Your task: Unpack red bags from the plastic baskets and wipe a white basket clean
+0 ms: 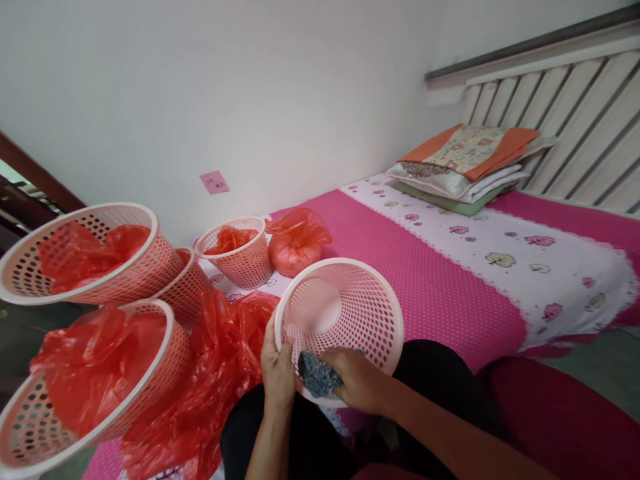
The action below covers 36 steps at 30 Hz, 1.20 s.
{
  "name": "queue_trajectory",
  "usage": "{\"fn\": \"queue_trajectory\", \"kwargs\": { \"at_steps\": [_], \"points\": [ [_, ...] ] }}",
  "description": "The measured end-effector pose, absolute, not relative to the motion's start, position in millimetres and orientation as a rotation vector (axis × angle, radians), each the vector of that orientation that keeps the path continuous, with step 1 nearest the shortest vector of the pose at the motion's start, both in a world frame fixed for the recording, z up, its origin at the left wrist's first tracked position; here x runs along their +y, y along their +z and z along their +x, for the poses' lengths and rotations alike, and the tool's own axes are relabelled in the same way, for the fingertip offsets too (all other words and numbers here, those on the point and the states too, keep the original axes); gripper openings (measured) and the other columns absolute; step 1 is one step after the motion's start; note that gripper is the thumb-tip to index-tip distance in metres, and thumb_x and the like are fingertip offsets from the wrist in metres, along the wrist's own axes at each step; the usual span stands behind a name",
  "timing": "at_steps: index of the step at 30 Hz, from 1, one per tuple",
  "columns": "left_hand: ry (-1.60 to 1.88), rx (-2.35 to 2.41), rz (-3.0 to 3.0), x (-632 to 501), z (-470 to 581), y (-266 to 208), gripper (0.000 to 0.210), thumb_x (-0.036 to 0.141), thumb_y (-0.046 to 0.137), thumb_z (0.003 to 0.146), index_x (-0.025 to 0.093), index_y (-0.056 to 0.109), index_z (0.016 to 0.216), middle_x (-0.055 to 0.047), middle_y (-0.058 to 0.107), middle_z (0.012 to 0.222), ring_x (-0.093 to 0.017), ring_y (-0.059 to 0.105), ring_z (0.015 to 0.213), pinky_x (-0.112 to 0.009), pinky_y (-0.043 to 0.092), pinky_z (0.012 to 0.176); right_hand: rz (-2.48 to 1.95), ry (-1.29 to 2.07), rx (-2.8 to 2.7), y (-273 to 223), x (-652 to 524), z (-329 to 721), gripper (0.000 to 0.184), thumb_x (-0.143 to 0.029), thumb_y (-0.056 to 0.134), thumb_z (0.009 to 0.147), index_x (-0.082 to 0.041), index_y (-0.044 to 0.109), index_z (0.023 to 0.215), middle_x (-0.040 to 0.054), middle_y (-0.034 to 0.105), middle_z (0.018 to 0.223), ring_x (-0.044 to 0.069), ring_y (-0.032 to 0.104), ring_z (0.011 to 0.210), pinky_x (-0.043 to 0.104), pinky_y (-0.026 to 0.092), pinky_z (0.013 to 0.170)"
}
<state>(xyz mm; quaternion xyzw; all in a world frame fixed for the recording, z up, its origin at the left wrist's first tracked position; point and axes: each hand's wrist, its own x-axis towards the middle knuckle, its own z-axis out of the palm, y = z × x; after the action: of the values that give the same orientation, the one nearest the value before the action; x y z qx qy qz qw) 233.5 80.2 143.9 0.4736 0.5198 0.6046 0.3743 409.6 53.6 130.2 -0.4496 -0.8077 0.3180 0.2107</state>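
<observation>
A pale pink perforated plastic basket (367, 300) is tilted on my lap with its mouth toward me. My left hand (278, 370) grips its rim on the left side, the thumb over the edge. Inside the near rim, my right hand (357, 379) holds a dark grey cloth (319, 375) bunched up against the basket wall. Part of the cloth is hidden by my right fingers. Nothing else shows inside the basket.
To the left stand several pink baskets (173, 373) lined with red plastic bags. Loose red plastic bags (200, 387) lie beside them. A knotted red bag (299, 243) rests near the wall. Folded bedding (470, 160) is stacked on the pink bedspread (380, 233).
</observation>
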Motion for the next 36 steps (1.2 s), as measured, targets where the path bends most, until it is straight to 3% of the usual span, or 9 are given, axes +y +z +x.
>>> {"fn": "queue_trajectory", "kwargs": {
  "at_steps": [11,19,24,30,36],
  "points": [
    [1.522,1.244,1.112,83.2,230.0,146.6,0.068,0.026,0.070,0.077,0.020,0.059,0.144,-0.011,0.070,0.138,-0.031,0.064,0.130,-0.045,0.044,0.118,-1.149,0.934,-2.367,152.1,24.1,436.5,0.022,-0.012,0.059,0.067,-0.019,0.060,0.088,0.0087,0.070,0.098,0.024,0.062,0.093,0.033,0.041,0.080],
    [1.479,1.178,1.059,90.3,223.6,147.6,0.070,0.026,0.074,0.073,0.023,0.062,0.142,-0.008,0.068,0.143,-0.029,0.062,0.134,-0.042,0.043,0.118,-1.236,0.684,-2.583,150.0,18.8,448.7,0.036,-0.011,0.060,0.079,-0.018,0.064,0.114,0.0117,0.069,0.119,0.029,0.059,0.110,0.042,0.038,0.098],
    [1.471,1.149,1.055,95.0,222.5,154.4,0.067,0.027,0.077,0.073,0.025,0.065,0.138,-0.006,0.068,0.143,-0.027,0.061,0.135,-0.039,0.042,0.119,-1.226,0.614,-2.542,129.4,21.4,445.4,0.043,-0.010,0.054,0.082,-0.015,0.060,0.125,0.0133,0.067,0.121,0.028,0.057,0.109,0.041,0.039,0.098],
    [1.443,1.197,0.973,88.5,227.9,142.5,0.067,0.041,0.083,0.076,0.020,0.065,0.137,-0.012,0.069,0.141,-0.030,0.064,0.132,-0.041,0.049,0.113,-1.154,0.539,-2.502,122.1,24.1,441.0,0.034,-0.015,0.057,0.081,-0.014,0.062,0.115,0.0126,0.068,0.114,0.027,0.057,0.103,0.039,0.040,0.092],
    [1.520,1.301,0.969,66.1,244.9,132.9,0.070,0.038,0.080,0.080,0.022,0.059,0.145,-0.011,0.065,0.147,-0.029,0.059,0.138,-0.040,0.043,0.118,-1.102,0.570,-2.326,123.5,23.6,416.4,0.024,-0.022,0.063,0.079,-0.018,0.058,0.102,0.0112,0.067,0.104,0.027,0.058,0.094,0.038,0.043,0.085]
  ]
}}
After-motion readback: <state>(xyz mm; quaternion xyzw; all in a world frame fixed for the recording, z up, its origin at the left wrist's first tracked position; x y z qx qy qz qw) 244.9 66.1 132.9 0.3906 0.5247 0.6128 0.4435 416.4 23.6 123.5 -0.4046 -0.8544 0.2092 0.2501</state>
